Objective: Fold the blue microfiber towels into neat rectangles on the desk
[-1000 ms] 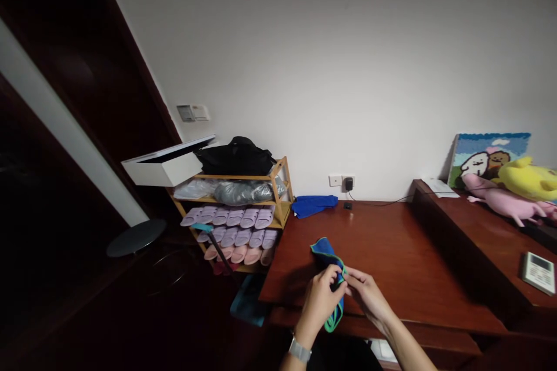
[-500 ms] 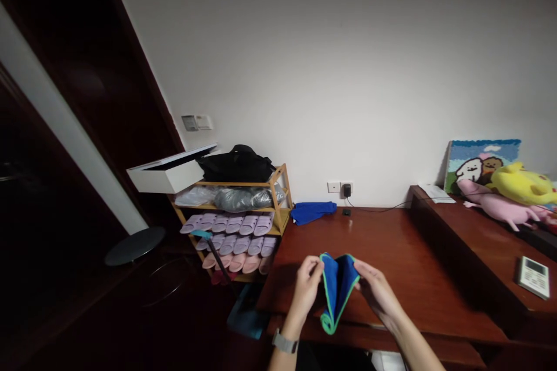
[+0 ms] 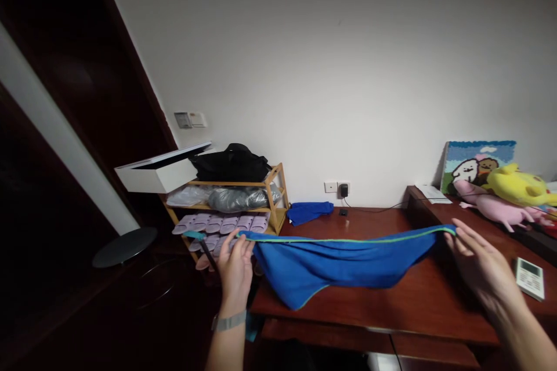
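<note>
A blue cloth (image 3: 343,264) with a green stitched edge hangs stretched between my two hands, above the front of a reddish-brown wooden desk (image 3: 378,307). Its top edge runs nearly straight, while the lower part droops in folds. My left hand (image 3: 236,264), with a grey band on the wrist, pinches the left corner. At the opposite corner, my right hand (image 3: 476,255) grips the cloth between thumb and fingers. A second blue cloth (image 3: 310,212) lies crumpled at the back left of the desk, by the wall.
To the left stands a wooden rack (image 3: 275,197) with slippers (image 3: 228,224), a black bag (image 3: 230,163) and a white box (image 3: 156,177). A raised ledge at right carries plush toys (image 3: 517,185), a picture (image 3: 478,162) and a calculator-like device (image 3: 530,278). A plug (image 3: 343,189) trails a cable.
My hands have moved far apart, left hand leftward and right hand rightward and up. The cloth, folded and partly rolled before, is now spread out between them.
</note>
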The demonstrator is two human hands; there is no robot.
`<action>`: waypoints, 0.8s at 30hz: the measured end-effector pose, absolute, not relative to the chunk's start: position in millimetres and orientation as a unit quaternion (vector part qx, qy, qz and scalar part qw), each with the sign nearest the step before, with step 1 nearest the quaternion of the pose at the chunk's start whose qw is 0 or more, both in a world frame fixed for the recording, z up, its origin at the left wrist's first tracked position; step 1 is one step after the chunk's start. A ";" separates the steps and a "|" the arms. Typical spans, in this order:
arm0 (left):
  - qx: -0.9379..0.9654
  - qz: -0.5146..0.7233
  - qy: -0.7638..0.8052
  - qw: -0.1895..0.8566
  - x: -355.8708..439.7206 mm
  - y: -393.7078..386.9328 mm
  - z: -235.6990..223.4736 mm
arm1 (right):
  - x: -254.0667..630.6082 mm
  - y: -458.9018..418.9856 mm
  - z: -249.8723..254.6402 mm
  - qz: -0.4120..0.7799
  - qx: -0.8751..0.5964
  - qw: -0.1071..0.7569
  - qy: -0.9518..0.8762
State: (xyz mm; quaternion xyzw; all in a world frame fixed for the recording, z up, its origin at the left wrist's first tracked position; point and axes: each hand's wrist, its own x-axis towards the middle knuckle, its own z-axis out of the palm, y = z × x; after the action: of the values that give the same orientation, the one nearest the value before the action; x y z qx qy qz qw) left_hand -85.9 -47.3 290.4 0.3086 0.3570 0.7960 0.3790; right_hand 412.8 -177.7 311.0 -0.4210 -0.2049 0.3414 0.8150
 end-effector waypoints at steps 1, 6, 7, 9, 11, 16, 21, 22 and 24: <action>0.310 0.796 0.362 0.374 -88.5 -47.8 294.3 | 418.9 -182.0 316.0 0.335 -0.424 0.816 -0.203; 0.326 0.794 0.376 0.350 -92.2 -40.2 296.7 | 448.9 -189.2 317.3 0.309 -0.434 0.818 -0.219; 0.330 0.790 0.377 0.353 -90.7 -34.8 293.9 | 453.4 -185.5 313.8 0.311 -0.433 0.817 -0.217; 0.336 0.777 0.383 0.369 -84.7 -18.7 286.9 | 460.2 -171.0 305.7 0.335 -0.433 0.813 -0.198; 0.338 0.762 0.390 0.390 -75.1 3.5 281.3 | 464.9 -147.7 299.1 0.377 -0.433 0.802 -0.164; 0.348 0.748 0.389 0.411 -47.4 66.6 296.6 | 478.3 -75.9 306.3 0.426 -0.433 0.784 -0.129; 0.363 0.776 0.350 0.378 -41.9 90.6 339.3 | 491.9 -45.7 339.8 0.394 -0.410 0.794 -0.216; 0.366 0.782 0.343 0.371 -44.4 87.0 343.0 | 494.0 -48.2 342.4 0.383 -0.407 0.796 -0.234; 0.372 0.787 0.340 0.356 -51.9 73.1 338.6 | 498.8 -60.7 336.5 0.351 -0.412 0.800 -0.260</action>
State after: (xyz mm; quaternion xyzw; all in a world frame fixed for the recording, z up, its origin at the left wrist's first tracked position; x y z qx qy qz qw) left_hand -51.9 73.1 338.6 0.3724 0.3400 0.7867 0.3561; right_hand 498.8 -60.7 336.5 -0.4115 -0.2597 0.3514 0.7999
